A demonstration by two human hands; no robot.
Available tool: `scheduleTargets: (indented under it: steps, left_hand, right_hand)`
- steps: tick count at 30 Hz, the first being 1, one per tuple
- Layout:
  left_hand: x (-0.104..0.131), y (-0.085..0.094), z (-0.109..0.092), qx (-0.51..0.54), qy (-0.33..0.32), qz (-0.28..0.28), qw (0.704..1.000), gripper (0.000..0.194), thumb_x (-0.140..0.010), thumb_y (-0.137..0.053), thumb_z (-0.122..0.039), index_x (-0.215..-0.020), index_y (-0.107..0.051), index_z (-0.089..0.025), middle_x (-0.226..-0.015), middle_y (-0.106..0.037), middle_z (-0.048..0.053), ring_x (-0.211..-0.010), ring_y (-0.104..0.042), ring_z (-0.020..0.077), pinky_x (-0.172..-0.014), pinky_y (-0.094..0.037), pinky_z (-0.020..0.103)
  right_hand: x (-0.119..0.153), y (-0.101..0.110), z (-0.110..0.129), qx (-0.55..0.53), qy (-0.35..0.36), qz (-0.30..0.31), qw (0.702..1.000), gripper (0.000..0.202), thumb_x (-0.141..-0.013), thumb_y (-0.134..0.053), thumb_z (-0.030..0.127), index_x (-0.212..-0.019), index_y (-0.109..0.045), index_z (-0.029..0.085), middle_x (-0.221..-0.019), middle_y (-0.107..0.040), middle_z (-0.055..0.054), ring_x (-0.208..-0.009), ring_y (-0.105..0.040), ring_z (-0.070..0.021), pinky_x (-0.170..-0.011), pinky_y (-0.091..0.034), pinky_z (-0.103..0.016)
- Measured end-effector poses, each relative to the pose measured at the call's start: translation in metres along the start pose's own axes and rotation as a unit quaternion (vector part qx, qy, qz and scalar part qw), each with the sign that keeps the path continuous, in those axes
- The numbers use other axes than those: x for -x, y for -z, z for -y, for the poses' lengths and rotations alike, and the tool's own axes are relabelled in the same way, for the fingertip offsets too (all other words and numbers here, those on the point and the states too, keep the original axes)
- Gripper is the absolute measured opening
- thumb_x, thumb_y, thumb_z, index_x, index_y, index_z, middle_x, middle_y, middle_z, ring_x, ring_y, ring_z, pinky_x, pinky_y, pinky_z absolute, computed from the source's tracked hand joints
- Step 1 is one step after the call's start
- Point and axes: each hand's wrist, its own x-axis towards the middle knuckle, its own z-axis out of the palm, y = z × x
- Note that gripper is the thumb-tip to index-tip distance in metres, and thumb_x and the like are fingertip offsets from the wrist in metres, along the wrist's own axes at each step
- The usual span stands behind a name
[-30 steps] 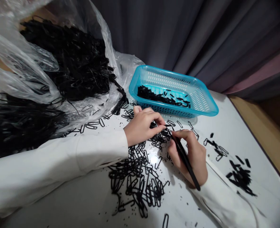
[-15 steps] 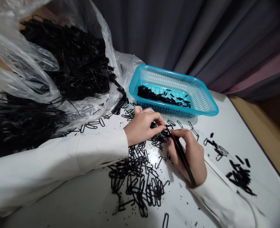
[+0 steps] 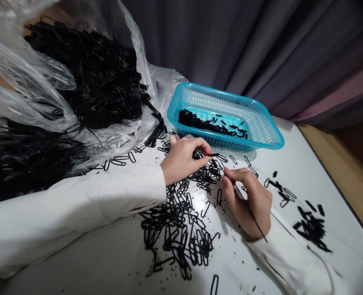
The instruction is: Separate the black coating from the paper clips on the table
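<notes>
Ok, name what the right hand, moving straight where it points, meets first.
The right hand would likely meet the black strip in the left hand first; depth is unclear, so it might brush the loose loops below.

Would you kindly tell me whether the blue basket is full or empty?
Neither: the blue basket holds some black pieces, with bare bottom showing.

Behind my white table (image 3: 104,258) I see dark curtains (image 3: 215,45) in deep folds, with pink cloth (image 3: 350,92) past the table's far right corner. A tan surface (image 3: 332,151) lies beyond its right edge. Light gleams on the tabletop.
</notes>
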Motion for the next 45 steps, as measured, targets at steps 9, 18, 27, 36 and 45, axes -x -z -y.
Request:
scheduleTargets:
  steps: [9, 18, 27, 36, 45]
  left_hand:
    - [0.0029, -0.0013, -0.001, -0.009, -0.044, -0.02, 0.999, 0.005, -0.08, -0.067, -0.023, -0.081, -0.063, -0.021, -0.083, -0.07, -0.007, -0.087, -0.058, 0.0167, -0.08, -0.02, 0.034]
    - [0.0049, -0.0001, -0.0021, -0.019, -0.078, -0.036, 0.996, 0.005, -0.08, -0.066, -0.022, -0.08, -0.062, -0.022, -0.083, -0.069, -0.008, -0.085, -0.058, 0.014, -0.079, -0.019, 0.033]
    - [0.0043, -0.0009, -0.0009, -0.018, -0.08, -0.039, 0.996, 0.006, -0.081, -0.067, -0.023, -0.08, -0.062, -0.022, -0.082, -0.069, -0.008, -0.085, -0.058, 0.0139, -0.079, -0.019, 0.033]
    - [0.0047, -0.0004, -0.001, -0.018, -0.069, -0.03, 0.997, 0.006, -0.081, -0.068, -0.025, -0.08, -0.062, -0.022, -0.083, -0.07, -0.008, -0.086, -0.058, 0.0148, -0.08, -0.02, 0.033]
    - [0.0039, -0.0012, 0.0007, -0.011, -0.064, -0.028, 0.997, 0.007, -0.081, -0.069, -0.025, -0.08, -0.063, -0.022, -0.083, -0.07, -0.008, -0.086, -0.058, 0.0153, -0.08, -0.02, 0.034]
  right_hand:
    - [-0.0008, 0.0001, 0.0005, -0.022, 0.028, 0.018, 0.999, 0.027, -0.084, -0.057, 0.003, -0.103, -0.056, 0.021, -0.085, -0.062, -0.002, -0.077, -0.057, -0.0144, -0.07, -0.048, -0.03]
    - [0.0006, 0.0001, -0.0001, -0.025, 0.002, 0.019, 0.999, 0.025, -0.084, -0.058, 0.005, -0.103, -0.058, 0.023, -0.084, -0.063, -0.002, -0.075, -0.059, -0.0148, -0.069, -0.047, -0.029]
    - [0.0027, 0.0, -0.0012, -0.037, -0.047, 0.019, 0.998, 0.02, -0.085, -0.059, 0.01, -0.1, -0.059, 0.023, -0.086, -0.064, 0.0, -0.076, -0.06, -0.012, -0.071, -0.046, -0.024]
    - [0.0021, 0.001, -0.0002, -0.074, -0.106, 0.016, 0.991, 0.013, -0.087, -0.059, 0.015, -0.096, -0.061, 0.024, -0.085, -0.066, 0.002, -0.074, -0.06, -0.0103, -0.068, -0.045, -0.022]
    - [-0.0023, -0.0006, -0.0024, -0.169, -0.197, -0.013, 0.966, 0.007, -0.089, -0.059, 0.024, -0.092, -0.065, 0.023, -0.071, -0.064, 0.003, -0.064, -0.058, -0.009, -0.061, -0.045, -0.021]
